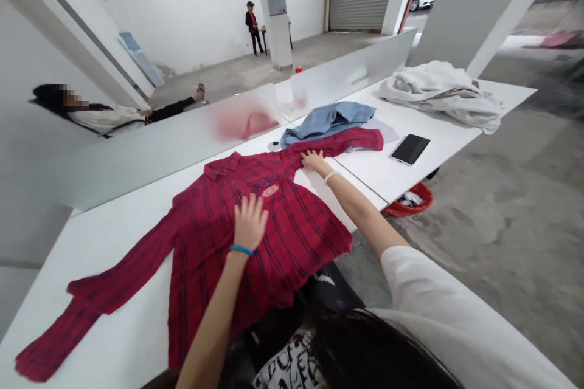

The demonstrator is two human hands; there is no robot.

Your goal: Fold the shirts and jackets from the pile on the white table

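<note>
A red plaid shirt [214, 237] lies spread face up on the white table [118, 340], sleeves stretched out to both sides. My left hand [249, 222] rests flat on the shirt's chest, fingers spread, a blue band on its wrist. My right hand [312, 161] lies flat at the base of the far sleeve [351, 140], fingers apart, with a pale bracelet on the wrist. The shirt's hem hangs over the near table edge.
Blue denim clothing [333, 118] lies past the far sleeve, a dark tablet [409, 149] to its right, and a heap of white cloth [442, 94] farther back. A red basket [410, 200] sits under the table. A frosted divider [182, 140] borders the table. Other people are behind it.
</note>
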